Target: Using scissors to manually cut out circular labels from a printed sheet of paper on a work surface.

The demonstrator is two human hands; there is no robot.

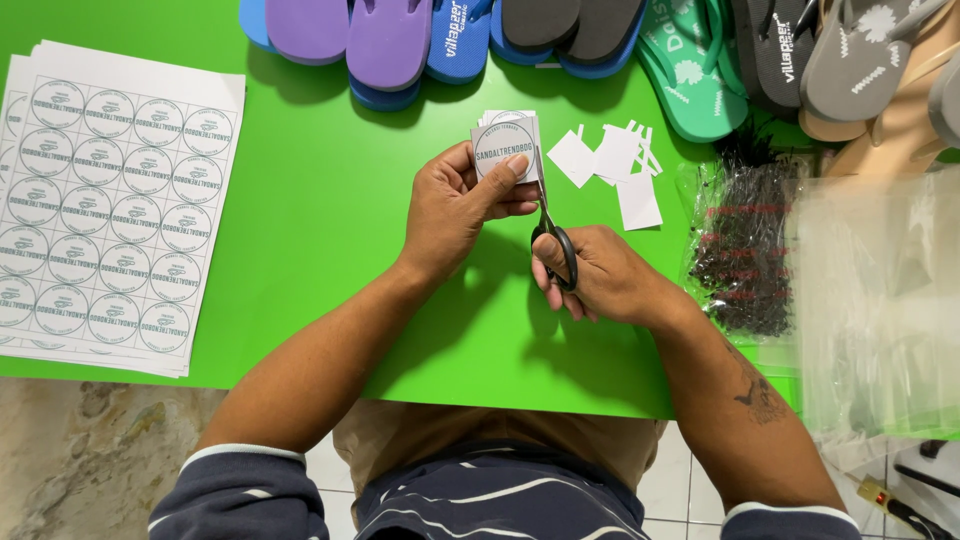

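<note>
**Scissors at work on a stack of round-printed labels**

Scissors with black handles (556, 243) sit in the right hand (600, 280), whose fingers are threaded through the loops and clenched around them, blades pointing up toward twelve o'clock into the paper. The left hand (455, 205) pinches a small stack of white paper squares, each printed with a grey circular label (506, 148), thumb on the face and fingers curled behind; the stack is held above the bright green tabletop (320, 200), near the middle of the view. The blades meet the stack's right edge, so by my reading a trim along that side is under way.

At about two o'clock from the hands lies a loose scatter of white paper offcuts (615, 165), which suggests some cutting is already done. At nine o'clock, well apart, rests a pile of white sheets printed with rows of the same grey circles (105, 205); these look uncut, so most of the work appears to remain.

Along the far edge, from eleven to two o'clock, runs a row of foam flip-flops in purple, blue, grey, green and tan (600, 40). At three o'clock sit a clear plastic bag of small black fasteners (740, 250) and a heap of clear plastic sleeves (880, 300).
</note>
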